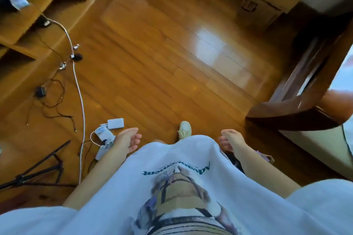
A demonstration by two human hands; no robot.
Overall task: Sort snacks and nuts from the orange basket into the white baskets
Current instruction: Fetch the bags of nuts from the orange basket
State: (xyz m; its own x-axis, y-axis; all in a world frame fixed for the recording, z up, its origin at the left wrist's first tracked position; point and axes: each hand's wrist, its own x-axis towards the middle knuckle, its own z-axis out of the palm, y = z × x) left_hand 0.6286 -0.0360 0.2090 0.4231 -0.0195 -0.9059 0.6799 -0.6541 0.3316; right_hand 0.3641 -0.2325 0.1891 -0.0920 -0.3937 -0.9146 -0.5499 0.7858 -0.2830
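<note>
The head view looks straight down a standing person's front onto a wooden floor, and the picture is smeared by motion. Two hands hang at the person's sides: the left hand and the right hand, well apart with the white T-shirt between them, each with fingers loosely curled and holding nothing. One pale shoe shows beyond the shirt hem. The shirt carries a printed picture and one line of blue writing, seen upside down from here; it seems to read "Advancement", though blur makes that uncertain. On the floor at the near left lie two white rectangular devices, one thick white cable running from the far left shelf toward the near edge, several thin black cables in loose loops, and the black legs of one tripod. A wooden shelf unit fills the far left. Two cardboard boxes stand at the far right; dark markings on them cannot be read. A dark wooden furniture edge curves in along the right side. Between the cables on the left and that edge on the right, the floor boards lie open from the shoe to the far boxes. The orange basket, the white baskets and the snacks do not appear in this view.
</note>
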